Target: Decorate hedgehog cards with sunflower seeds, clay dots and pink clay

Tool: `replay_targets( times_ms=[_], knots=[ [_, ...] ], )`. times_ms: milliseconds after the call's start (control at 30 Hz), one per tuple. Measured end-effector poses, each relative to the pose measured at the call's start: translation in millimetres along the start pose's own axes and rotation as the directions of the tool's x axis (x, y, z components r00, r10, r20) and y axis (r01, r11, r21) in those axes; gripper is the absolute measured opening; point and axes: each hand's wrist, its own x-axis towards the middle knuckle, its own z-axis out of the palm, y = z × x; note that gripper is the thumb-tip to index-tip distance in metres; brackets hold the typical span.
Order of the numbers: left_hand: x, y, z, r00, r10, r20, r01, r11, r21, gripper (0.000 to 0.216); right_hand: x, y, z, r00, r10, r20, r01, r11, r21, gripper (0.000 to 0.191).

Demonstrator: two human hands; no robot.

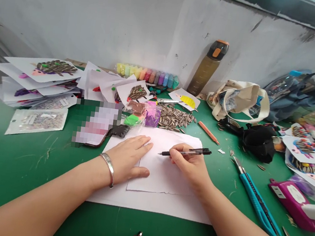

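Note:
My left hand [129, 158] lies flat and open on the left part of a small white sheet of paper [165, 169], fingers stretched out, a silver bangle on the wrist. My right hand [190, 165] is closed on a black pen [186, 152], whose tip points left over the same sheet. That sheet rests on a larger white sheet [146, 201] on the green table [18, 161]. Just beyond the paper lie a heap of striped sunflower seeds [175, 118] and small bags of coloured clay [143, 114].
Stacks of finished seed pictures [44, 76] sit at the left and others at the far right [307, 149]. A row of clay tubs [148, 75] and a brown bottle [207, 68] stand by the wall. An orange pencil [208, 132], blue utility knife [257, 199], magenta tool [297, 204] and bags [238, 99] lie to the right.

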Motion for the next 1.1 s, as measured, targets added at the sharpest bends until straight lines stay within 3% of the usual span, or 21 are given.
replay_targets(
  times_ms=[333,633,1100],
  knots=[
    [0.2,-9.6,19.5,0.996,0.034,-0.084,-0.035,0.999,-0.01,0.078,-1.7,2.7,-1.2,0.998,-0.014,0.065,0.014,1.0,0.013,0.013],
    [-0.4,-7.9,17.2,0.997,0.032,-0.076,-0.034,0.999,-0.014,0.076,-0.6,3.8,-0.6,0.997,-0.018,0.081,0.017,1.0,0.01,0.012],
    [1.6,3.3,-2.4,0.999,-0.021,0.041,0.023,0.999,-0.049,0.075,0.1,5.7,1.0,0.996,-0.014,0.092,0.01,0.999,0.04,0.011]
  ],
)
